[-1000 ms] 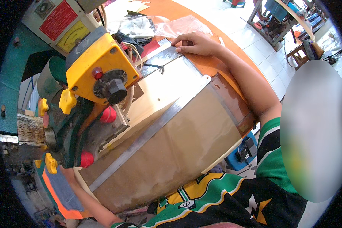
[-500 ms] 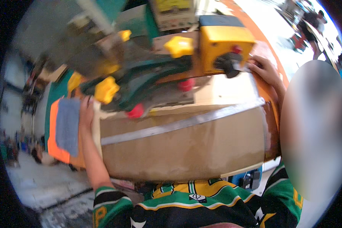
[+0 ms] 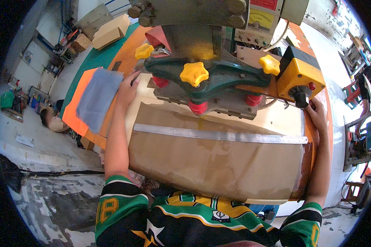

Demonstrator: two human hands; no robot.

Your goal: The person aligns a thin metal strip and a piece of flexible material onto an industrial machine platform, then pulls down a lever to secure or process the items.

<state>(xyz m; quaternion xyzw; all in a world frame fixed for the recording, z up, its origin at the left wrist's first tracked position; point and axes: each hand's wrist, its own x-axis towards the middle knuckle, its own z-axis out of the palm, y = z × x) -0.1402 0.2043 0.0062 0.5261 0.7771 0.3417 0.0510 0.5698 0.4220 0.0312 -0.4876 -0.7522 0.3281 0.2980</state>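
Note:
A pale board [image 3: 146,91] covered by a brown sheet [image 3: 218,164] lies before me, its far part beneath a press head [image 3: 218,80] with yellow star knobs and red pads. Across the brown sheet rests a metal ruler [image 3: 218,134], close to the press. My left hand [image 3: 127,90] is closed at the board's far left edge, fingertips partly hidden. At the right edge, my right hand [image 3: 317,115] grips the board's far corner, just below a black rotary knob [image 3: 300,96] on a yellow control box [image 3: 299,78]. Neither hand touches the ruler.
Left of my left arm lie a translucent bluish sheet [image 3: 98,99] and an orange sheet [image 3: 73,105]. A cardboard box [image 3: 111,32] stands at the far left. Behind the press is a unit with a yellow dial [image 3: 260,19]. Other people are at the far left and far right.
The view has turned and sharpened, so the press, board and ruler appear farther right and at another angle. Both hands remain at the board's edges.

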